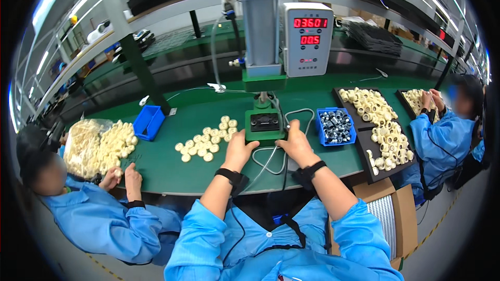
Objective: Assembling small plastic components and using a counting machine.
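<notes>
A bench press with a grey cylinder (263, 31) stands in front of me, its ram lowered toward a black fixture (264, 121) on the green press base (264, 135). My left hand (239, 152) is closed against the base's left side, thumb toward its front edge. On the opposite side my right hand (298, 145) grips the base the same way, the other fingers partly hidden. I cannot make out a part under the ram. Round cream caps (205, 142) lie loose to the left of my left hand. To the right stands a blue bin of metal-and-black fittings (336, 126).
A grey counter box (307, 41) with red digits hangs beside the cylinder. Cables (271, 162) loop around the base. Black trays (364, 148) hold cream rings at right; a bag of cream parts (86, 143) and a blue bin (148, 123) are at left. Co-workers (104, 213) sit on both sides.
</notes>
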